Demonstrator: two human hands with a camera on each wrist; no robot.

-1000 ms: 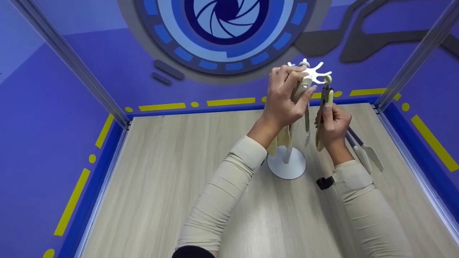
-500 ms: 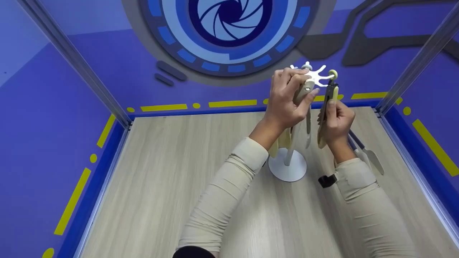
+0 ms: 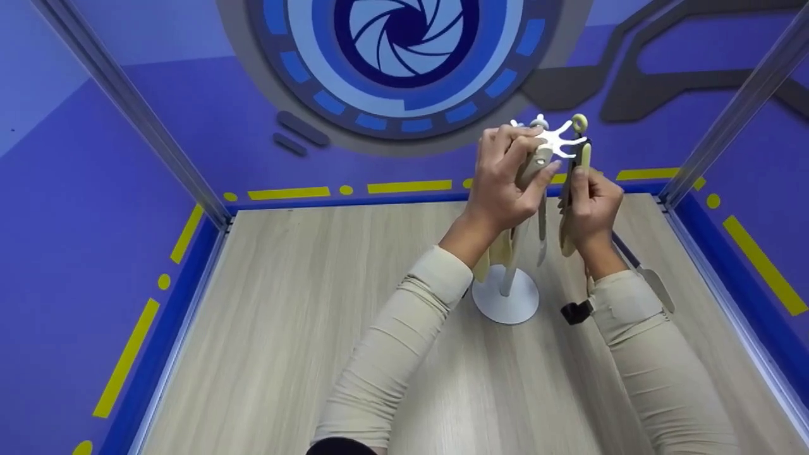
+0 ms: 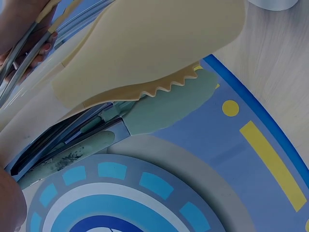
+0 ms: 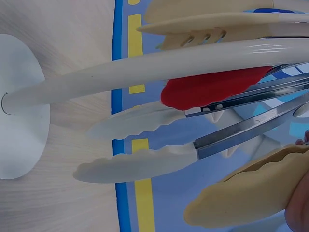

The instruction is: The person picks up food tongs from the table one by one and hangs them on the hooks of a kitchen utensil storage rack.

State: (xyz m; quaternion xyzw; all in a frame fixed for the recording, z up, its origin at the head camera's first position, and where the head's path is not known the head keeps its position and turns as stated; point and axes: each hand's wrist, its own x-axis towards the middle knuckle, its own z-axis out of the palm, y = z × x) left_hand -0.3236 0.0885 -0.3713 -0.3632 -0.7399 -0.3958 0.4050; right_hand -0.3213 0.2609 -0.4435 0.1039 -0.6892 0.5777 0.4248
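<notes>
In the head view my left hand [image 3: 505, 174] grips the top of a white utensil stand [image 3: 505, 309], close to its radiating hooks [image 3: 556, 142]. A beige handle [image 3: 534, 165] lies between its thumb and fingers. To the right, my right hand [image 3: 594, 205] holds a pair of tongs [image 3: 567, 234] upright, tips down, the thumb on the yellow handle. The tongs' yellow ring [image 3: 579, 122] is up among the hook ends and overlaps them. The right wrist view shows the beige tip [image 5: 241, 203] of these tongs near the hand.
Other tongs with pale tips [image 5: 140, 164] and a red tip [image 5: 212, 89] hang around the stand's pole [image 5: 159, 65]. A dark-handled spatula [image 3: 657, 287] lies on the table [image 3: 316, 316] behind the right forearm. Blue patterned walls [image 3: 189, 126] enclose the table.
My right hand has moved slightly up, bringing the tongs' ring from beside the hooks to higher at their ends. The left hand keeps its hold on the stand.
</notes>
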